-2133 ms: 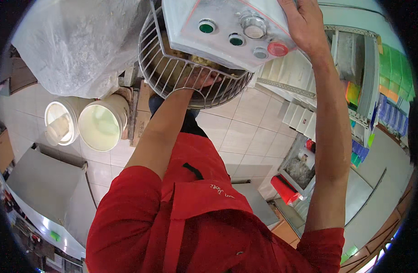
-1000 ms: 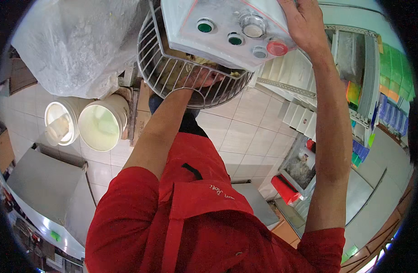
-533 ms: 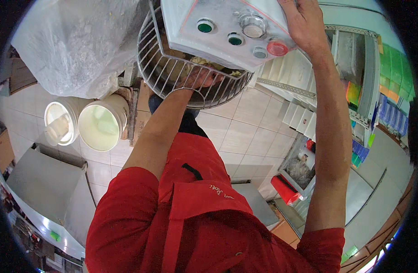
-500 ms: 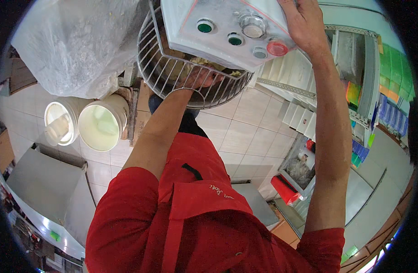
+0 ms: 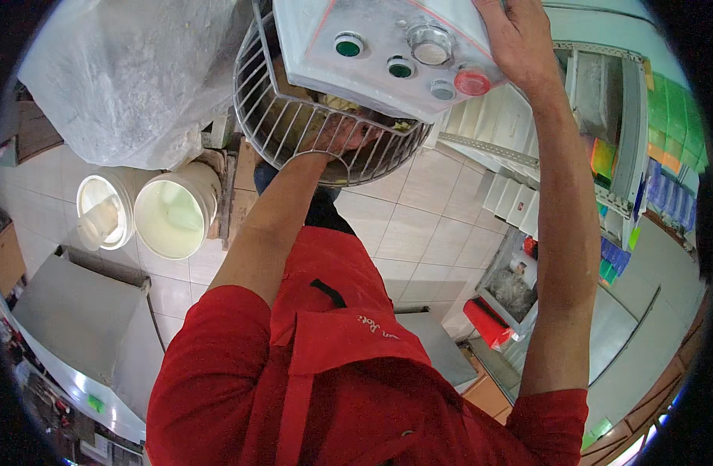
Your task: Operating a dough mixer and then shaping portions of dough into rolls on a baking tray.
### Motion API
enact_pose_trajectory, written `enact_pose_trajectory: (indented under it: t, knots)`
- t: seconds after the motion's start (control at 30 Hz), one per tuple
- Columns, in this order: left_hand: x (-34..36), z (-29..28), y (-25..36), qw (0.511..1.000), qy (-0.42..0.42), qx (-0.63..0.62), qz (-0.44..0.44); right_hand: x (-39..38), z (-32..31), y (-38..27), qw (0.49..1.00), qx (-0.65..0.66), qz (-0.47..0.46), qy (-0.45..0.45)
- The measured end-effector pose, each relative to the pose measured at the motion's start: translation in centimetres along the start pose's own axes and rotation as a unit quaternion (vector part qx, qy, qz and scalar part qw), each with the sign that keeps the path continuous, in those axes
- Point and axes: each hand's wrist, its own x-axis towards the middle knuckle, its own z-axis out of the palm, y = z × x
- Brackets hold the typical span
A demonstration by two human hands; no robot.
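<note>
Pale yellow lumpy mass (image 5: 339,102) inside a round, dark-looking metal bowl (image 5: 364,165), seen through a curved guard of silvery wire (image 5: 297,99). I have the left hand (image 5: 342,133) inside the guard, the forearm passing through its arched notch, presumably because the notch gives an arm passage without lifting the wires. The hand lies beside the mass; bars hide the fingers, so I cannot tell whether they grasp it. The right hand (image 5: 522,39) lies along the side of a white, angular machine housing (image 5: 356,78), probably to steady the body; its fingers run out at the upper edge, so I cannot judge their closure. It sits near the red round button (image 5: 472,81), apart from it. The housing overhangs the bowl and, with the wires, obstructs my view most. Farther out, a cloudy translucent plastic sheet (image 5: 139,85) hangs at left above two round white plastic buckets (image 5: 170,217), well clear of the left forearm; at right, a pale metal shelving rack (image 5: 634,140) stands beyond the right forearm.
</note>
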Motion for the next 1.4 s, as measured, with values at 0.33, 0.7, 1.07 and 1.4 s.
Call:
enact_pose_trajectory:
  t: [0.33, 0.7, 1.07, 1.4]
  knots:
    - [0.3, 0.4, 1.0, 0.996, 0.012, 0.089, 0.014, 0.1, 0.4, 0.2, 1.0, -0.004, -0.003, 0.006]
    - [0.1, 0.6, 1.4, 0.982, 0.026, 0.186, 0.03, 0.1, 0.0, 0.0, 1.0, -0.012, 0.007, -0.004]
    - [-0.1, 0.1, 1.8, 0.957, 0.039, 0.284, 0.046, 0.1, 0.1, 0.2, 1.0, -0.01, 0.007, 0.003]
    - [0.0, 0.3, 2.8, 0.927, 0.051, 0.367, 0.059, 0.0, 0.3, 0.3, 1.0, -0.005, 0.002, 0.009]
